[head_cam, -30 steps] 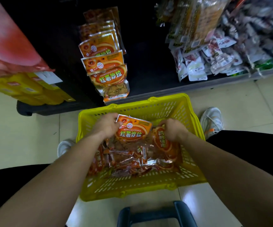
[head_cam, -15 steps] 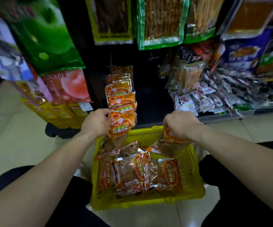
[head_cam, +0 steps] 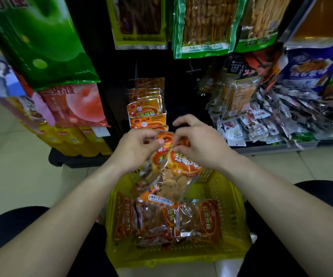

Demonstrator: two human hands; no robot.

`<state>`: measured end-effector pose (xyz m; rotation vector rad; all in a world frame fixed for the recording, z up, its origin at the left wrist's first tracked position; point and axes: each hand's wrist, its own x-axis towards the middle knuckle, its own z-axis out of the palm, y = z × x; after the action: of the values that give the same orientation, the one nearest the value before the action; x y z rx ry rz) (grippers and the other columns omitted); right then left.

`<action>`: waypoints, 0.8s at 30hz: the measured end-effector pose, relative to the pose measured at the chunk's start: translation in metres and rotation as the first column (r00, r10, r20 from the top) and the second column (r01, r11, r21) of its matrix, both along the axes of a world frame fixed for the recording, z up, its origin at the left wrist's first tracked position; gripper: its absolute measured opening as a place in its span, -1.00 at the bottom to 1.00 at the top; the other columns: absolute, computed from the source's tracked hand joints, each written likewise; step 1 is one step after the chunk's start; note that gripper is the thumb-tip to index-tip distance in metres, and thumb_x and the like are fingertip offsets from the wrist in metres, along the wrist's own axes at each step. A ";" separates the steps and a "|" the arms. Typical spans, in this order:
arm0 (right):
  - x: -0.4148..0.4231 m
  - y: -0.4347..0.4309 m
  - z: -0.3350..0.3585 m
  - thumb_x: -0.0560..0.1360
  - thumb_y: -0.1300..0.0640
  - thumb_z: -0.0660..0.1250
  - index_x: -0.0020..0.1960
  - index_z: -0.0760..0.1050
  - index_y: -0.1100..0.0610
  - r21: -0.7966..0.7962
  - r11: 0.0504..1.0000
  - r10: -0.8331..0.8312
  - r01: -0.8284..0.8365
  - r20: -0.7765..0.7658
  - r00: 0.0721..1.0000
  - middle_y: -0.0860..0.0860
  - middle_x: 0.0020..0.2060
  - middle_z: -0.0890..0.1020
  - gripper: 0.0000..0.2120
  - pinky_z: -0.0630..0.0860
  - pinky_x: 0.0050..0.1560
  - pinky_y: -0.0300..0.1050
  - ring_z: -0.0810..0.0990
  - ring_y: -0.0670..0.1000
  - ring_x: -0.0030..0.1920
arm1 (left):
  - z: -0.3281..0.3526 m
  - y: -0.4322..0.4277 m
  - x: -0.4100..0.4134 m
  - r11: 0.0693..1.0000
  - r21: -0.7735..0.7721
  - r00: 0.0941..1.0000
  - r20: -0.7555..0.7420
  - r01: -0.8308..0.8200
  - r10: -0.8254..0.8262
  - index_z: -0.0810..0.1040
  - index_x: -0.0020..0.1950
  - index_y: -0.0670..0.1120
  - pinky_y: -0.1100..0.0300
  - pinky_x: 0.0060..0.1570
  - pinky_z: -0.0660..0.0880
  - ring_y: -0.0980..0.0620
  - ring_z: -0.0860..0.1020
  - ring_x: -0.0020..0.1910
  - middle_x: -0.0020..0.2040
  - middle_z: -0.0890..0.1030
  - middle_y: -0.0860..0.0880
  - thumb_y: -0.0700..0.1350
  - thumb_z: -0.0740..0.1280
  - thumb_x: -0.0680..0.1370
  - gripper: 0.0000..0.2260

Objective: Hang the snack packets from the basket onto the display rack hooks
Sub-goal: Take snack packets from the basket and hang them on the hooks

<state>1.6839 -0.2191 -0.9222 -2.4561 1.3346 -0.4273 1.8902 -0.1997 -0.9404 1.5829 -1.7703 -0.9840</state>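
Observation:
Two orange snack packets (head_cam: 173,172) hang overlapped above the yellow basket (head_cam: 239,222). My left hand (head_cam: 135,148) pinches the top of the rear packet and my right hand (head_cam: 199,144) pinches the top of the front one, the two hands close together. Just beyond my hands, a row of the same orange packets (head_cam: 145,108) hangs on a rack hook against the dark back panel. Several more orange packets (head_cam: 167,220) lie flat in the basket between my knees.
Large green bags (head_cam: 39,41) and a peach-printed bag (head_cam: 75,104) hang at left, above yellow boxes (head_cam: 77,140). Skewer snack bags (head_cam: 201,27) hang overhead. Many small packets (head_cam: 271,118) are piled on the right shelf. An empty hook (head_cam: 191,69) shows on the dark panel.
Both hands lifted their packets out of the basket and came together in front of the hanging orange row. The view tilted up toward the rack.

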 end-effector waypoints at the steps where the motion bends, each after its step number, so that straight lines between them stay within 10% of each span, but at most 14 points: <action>1: 0.000 -0.005 -0.002 0.46 -0.06 0.47 -0.09 0.58 -0.10 0.017 1.000 -0.004 0.004 -0.002 1.000 -0.14 0.14 0.55 -0.90 0.47 -0.08 -0.11 0.57 -0.05 0.03 | 0.000 -0.005 -0.001 1.000 0.003 1.000 0.007 0.013 -0.013 0.45 -0.31 -0.20 0.08 -0.32 0.33 0.04 0.37 -0.40 -0.41 0.41 -0.13 -0.02 0.38 0.60 -0.63; 5: 0.002 -0.024 -0.010 0.42 -0.13 0.48 -0.12 0.54 -0.12 0.059 0.995 -0.078 0.081 -0.052 0.996 -0.16 -0.14 0.64 -0.84 0.42 -0.17 -0.13 0.58 -0.05 -0.04 | -0.008 -0.019 -0.003 0.998 0.054 0.999 -0.009 0.038 -0.037 0.61 -0.13 -0.21 -0.15 -0.06 0.56 -0.23 0.59 -0.17 -0.18 0.62 -0.26 0.06 0.37 0.59 -0.67; 15: 0.005 -0.051 -0.018 0.28 -0.25 0.53 -0.13 0.28 -0.05 0.144 0.969 -0.199 0.201 -0.026 0.980 -0.17 -0.37 0.42 -0.51 0.18 -0.42 -0.16 0.41 -0.13 -0.33 | -0.016 -0.047 -0.003 0.969 0.189 0.985 -0.096 0.161 -0.145 0.65 -0.05 0.06 0.11 -0.07 0.56 0.10 0.64 -0.10 -0.12 0.68 0.07 -0.09 0.38 0.60 -0.92; 24: 0.004 -0.055 -0.025 0.27 -0.33 0.49 -0.13 0.49 -0.10 0.206 0.959 -0.207 0.197 0.028 0.978 -0.13 -0.26 0.62 -0.62 0.55 -0.26 -0.09 0.61 -0.10 -0.23 | -0.019 -0.045 -0.009 0.976 0.176 0.990 -0.087 0.126 -0.112 0.66 0.12 -0.07 0.19 0.05 0.62 0.16 0.66 -0.02 -0.01 0.71 0.04 -0.23 0.48 0.51 -0.80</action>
<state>1.6879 -0.2745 -0.9474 -2.1416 1.5349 -0.3764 1.8813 -0.2444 -0.9596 1.5378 -1.7821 -1.2784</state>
